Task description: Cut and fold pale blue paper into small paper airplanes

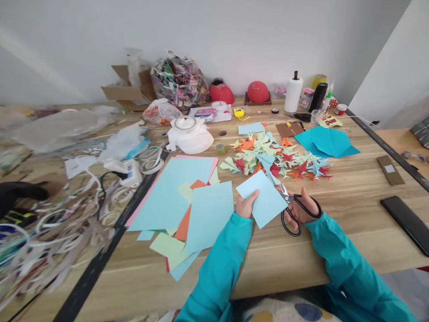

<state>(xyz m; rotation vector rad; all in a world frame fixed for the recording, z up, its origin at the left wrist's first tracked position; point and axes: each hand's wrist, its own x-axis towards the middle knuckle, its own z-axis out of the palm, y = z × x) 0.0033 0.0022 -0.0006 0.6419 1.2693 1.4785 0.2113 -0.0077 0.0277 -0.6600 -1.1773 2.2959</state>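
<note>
My left hand (246, 205) grips a light blue sheet of paper (266, 203) by its left side, thumb on top. In my right hand (304, 208) is a pair of black-handled scissors (291, 200), fingers through the loops. Its blades are apart at the sheet's right edge, where a narrow strip of the blue paper stands off from the sheet. Just beyond lies a pile of folded paper cranes (278, 154) in green, orange, red and blue. Left of my left hand, a larger light blue sheet (211, 214) rests over orange and green paper scraps (167, 248).
A stack of big coloured sheets (167, 192) lies left of centre. Tangled cords and strips (63, 241) cover the far left. Teal paper (326, 141) sits behind right, a black phone (404, 223) near the right edge. Along the wall stand a stuffed plastic bag (179, 80) and a paper roll (293, 95).
</note>
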